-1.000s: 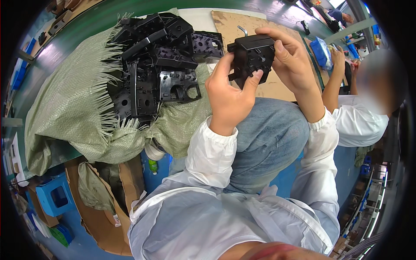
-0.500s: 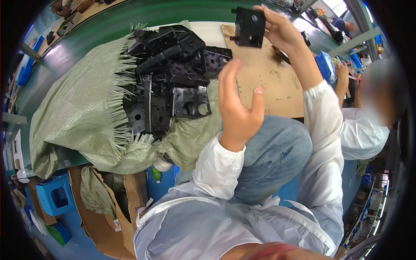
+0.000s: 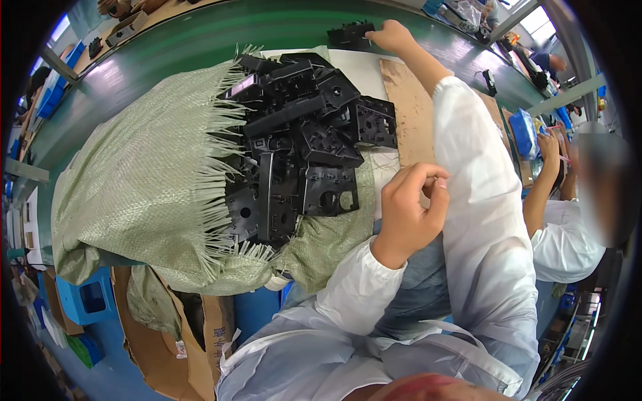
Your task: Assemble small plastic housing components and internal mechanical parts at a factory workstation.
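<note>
My right hand [image 3: 392,37] reaches far out over the green belt, its fingers closed on the right end of a black plastic housing [image 3: 350,33]. That housing is at the belt surface, just past the white board. My left hand [image 3: 413,208] is raised in front of my body, fingers curled in toward the thumb, and I see nothing in it. To its left, a heap of black plastic housings [image 3: 331,144] spills from the frayed mouth of a pale green woven sack [image 3: 154,160]. The housings have holes, ribs and small posts.
A brown cardboard sheet [image 3: 409,120] lies beside the heap, partly under my right sleeve. Another black part [image 3: 490,83] sits on the green belt [image 3: 234,30] at right. A co-worker in white [image 3: 568,234] sits close on my right. An open carton [image 3: 150,347] and blue stool [image 3: 85,297] stand lower left.
My right hand has carried the black plastic housing forward and left, down to the belt. My left hand has drawn back toward my body and its fingers have curled in.
</note>
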